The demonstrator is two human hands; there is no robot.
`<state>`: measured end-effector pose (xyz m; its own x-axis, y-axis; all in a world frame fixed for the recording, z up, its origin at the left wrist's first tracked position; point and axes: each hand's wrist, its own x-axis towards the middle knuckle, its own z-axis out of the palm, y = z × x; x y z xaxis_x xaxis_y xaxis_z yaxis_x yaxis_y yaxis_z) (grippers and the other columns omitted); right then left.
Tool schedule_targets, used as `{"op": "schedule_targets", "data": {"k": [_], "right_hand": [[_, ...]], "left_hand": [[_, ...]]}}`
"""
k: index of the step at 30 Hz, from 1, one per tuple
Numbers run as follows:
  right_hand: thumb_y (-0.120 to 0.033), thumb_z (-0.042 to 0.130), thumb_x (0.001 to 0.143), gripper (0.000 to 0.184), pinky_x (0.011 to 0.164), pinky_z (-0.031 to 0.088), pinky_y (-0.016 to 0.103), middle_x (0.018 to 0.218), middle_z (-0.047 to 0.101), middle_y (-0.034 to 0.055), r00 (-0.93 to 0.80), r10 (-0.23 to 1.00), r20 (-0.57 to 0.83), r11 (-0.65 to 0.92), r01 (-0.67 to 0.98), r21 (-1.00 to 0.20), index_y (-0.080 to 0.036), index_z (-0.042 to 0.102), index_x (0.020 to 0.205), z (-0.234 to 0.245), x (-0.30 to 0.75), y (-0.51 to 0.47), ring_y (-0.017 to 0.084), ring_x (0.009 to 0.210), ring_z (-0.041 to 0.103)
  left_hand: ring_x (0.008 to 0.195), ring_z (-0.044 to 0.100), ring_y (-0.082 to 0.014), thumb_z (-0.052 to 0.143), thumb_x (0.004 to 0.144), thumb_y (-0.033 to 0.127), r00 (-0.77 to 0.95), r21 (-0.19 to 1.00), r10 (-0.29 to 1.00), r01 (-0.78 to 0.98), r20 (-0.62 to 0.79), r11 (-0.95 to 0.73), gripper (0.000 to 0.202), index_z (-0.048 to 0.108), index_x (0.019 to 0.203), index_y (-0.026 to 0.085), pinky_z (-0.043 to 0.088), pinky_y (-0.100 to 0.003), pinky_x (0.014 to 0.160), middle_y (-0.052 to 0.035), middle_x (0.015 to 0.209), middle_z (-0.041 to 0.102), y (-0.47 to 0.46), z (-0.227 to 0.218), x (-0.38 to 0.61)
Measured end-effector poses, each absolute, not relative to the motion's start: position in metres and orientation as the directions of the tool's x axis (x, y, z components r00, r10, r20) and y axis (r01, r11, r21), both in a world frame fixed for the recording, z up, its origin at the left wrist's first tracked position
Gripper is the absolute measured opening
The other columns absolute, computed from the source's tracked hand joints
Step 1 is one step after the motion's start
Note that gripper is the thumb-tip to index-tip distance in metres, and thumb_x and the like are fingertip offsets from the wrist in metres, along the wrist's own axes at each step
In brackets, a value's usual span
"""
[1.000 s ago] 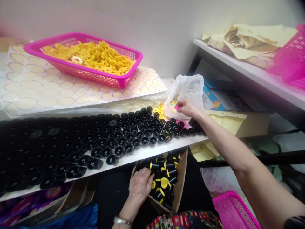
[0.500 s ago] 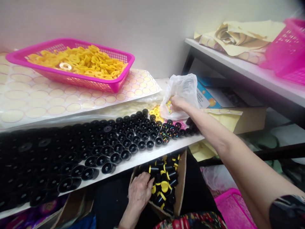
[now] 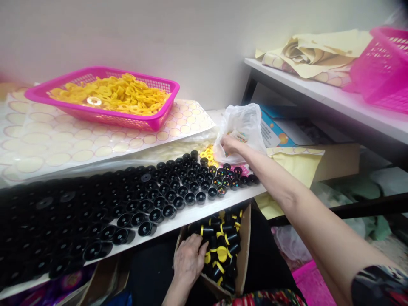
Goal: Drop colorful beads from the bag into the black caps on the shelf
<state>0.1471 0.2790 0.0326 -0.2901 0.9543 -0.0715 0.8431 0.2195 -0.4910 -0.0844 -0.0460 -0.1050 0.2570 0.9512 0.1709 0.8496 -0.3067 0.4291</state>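
Observation:
My right hand (image 3: 230, 144) reaches into the mouth of a thin white plastic bag (image 3: 244, 125) at the back of the white table (image 3: 197, 211); its fingers are curled inside and what they hold is hidden. My left hand (image 3: 190, 260) rests low in a cardboard box (image 3: 244, 250) on my lap, fingers closed around black caps with yellow rings (image 3: 223, 244). Rows of black round cups (image 3: 134, 199) cover the table front; a few near the bag hold coloured beads (image 3: 223, 182).
A pink basket (image 3: 105, 114) of yellow rings stands on sheets of round stickers (image 3: 63, 144) at the back left. A shelf (image 3: 318, 95) on the right carries crumpled yellow paper and another pink basket (image 3: 382, 68). Boxes sit under that shelf.
My right hand has pushed further left and deeper into the plastic bag. My left hand has stayed in the box of caps. The view shifted slightly.

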Motion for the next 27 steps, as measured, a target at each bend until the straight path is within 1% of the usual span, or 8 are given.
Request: {"op": "schedule_targets", "data": {"k": [5,8,11,13,18,22,24,27], "right_hand": [[-0.021,0.068,0.069,0.013,0.056,0.046,0.024,0.065,0.059,-0.0008,-0.224,0.975,-0.010,0.163,0.739,-0.654,-0.010,0.063,0.071,0.038,0.173,0.265,0.012,0.060,0.056],[-0.020,0.064,0.061,0.016,0.058,0.046,0.024,0.067,0.061,-0.0015,-0.196,0.980,0.048,0.163,0.631,-0.758,-0.012,0.063,0.074,0.041,0.179,0.251,0.012,0.062,0.056],[-0.022,0.068,0.052,0.021,0.058,0.045,0.025,0.064,0.060,-0.0017,-0.192,0.981,0.040,0.108,0.358,-0.927,-0.013,0.063,0.071,0.044,0.173,0.232,0.012,0.060,0.055],[-0.021,0.070,0.048,0.022,0.057,0.043,0.025,0.062,0.060,-0.0023,-0.200,0.980,0.019,0.059,0.197,-0.979,-0.014,0.063,0.068,0.048,0.166,0.218,0.011,0.058,0.052],[-0.021,0.071,0.050,0.021,0.063,0.043,0.026,0.064,0.060,-0.0029,-0.282,0.959,-0.013,0.041,0.185,-0.982,-0.014,0.064,0.068,0.055,0.142,0.197,0.011,0.061,0.052],[-0.021,0.064,0.060,0.013,0.058,0.039,0.025,0.061,0.056,-0.0031,-0.352,0.936,-0.027,0.143,0.448,-0.882,-0.013,0.064,0.071,0.052,0.123,0.197,0.011,0.057,0.049],[-0.019,0.060,0.067,0.009,0.059,0.037,0.024,0.063,0.056,-0.0015,-0.385,0.923,0.013,0.275,0.635,-0.722,-0.013,0.065,0.072,0.052,0.114,0.200,0.012,0.060,0.050],[-0.016,0.053,0.075,0.016,0.062,0.036,0.025,0.075,0.062,0.0039,-0.480,0.877,0.039,0.459,0.808,-0.370,-0.014,0.068,0.078,0.056,0.102,0.203,0.016,0.072,0.054]], "left_hand": [[0.069,0.064,-0.0152,0.050,0.088,0.026,0.277,0.416,0.940,0.845,0.198,-0.336,0.016,0.062,0.078,0.021,0.045,-0.026,0.063,-0.0006,0.075,0.066,-0.045,-0.104,-0.085],[0.069,0.065,-0.0149,0.049,0.088,0.025,0.272,0.405,0.936,0.848,0.224,-0.343,0.017,0.062,0.078,0.021,0.046,-0.026,0.064,-0.0004,0.076,0.067,-0.043,-0.101,-0.084],[0.069,0.065,-0.0148,0.049,0.088,0.025,0.271,0.395,0.940,0.856,0.207,-0.334,0.017,0.062,0.077,0.021,0.046,-0.026,0.064,-0.0002,0.077,0.067,-0.044,-0.097,-0.083],[0.069,0.064,-0.0153,0.050,0.088,0.025,0.271,0.390,0.948,0.865,0.167,-0.316,0.018,0.062,0.076,0.021,0.046,-0.026,0.064,-0.0004,0.076,0.066,-0.045,-0.094,-0.081],[0.070,0.064,-0.0171,0.053,0.087,0.023,0.261,0.397,0.962,0.877,0.078,-0.270,0.015,0.063,0.077,0.019,0.047,-0.029,0.066,-0.0012,0.076,0.066,-0.046,-0.090,-0.079],[0.069,0.063,-0.0170,0.053,0.087,0.023,0.255,0.395,0.966,0.883,0.051,-0.254,0.015,0.063,0.076,0.019,0.046,-0.029,0.067,-0.0010,0.076,0.065,-0.046,-0.088,-0.078],[0.069,0.062,-0.0165,0.054,0.087,0.023,0.254,0.395,0.966,0.883,0.054,-0.254,0.015,0.063,0.076,0.019,0.046,-0.029,0.066,-0.0009,0.076,0.065,-0.046,-0.087,-0.078],[0.069,0.062,-0.0163,0.054,0.087,0.023,0.254,0.396,0.965,0.882,0.060,-0.257,0.015,0.063,0.076,0.019,0.045,-0.029,0.066,-0.0006,0.075,0.065,-0.046,-0.088,-0.079]]}}
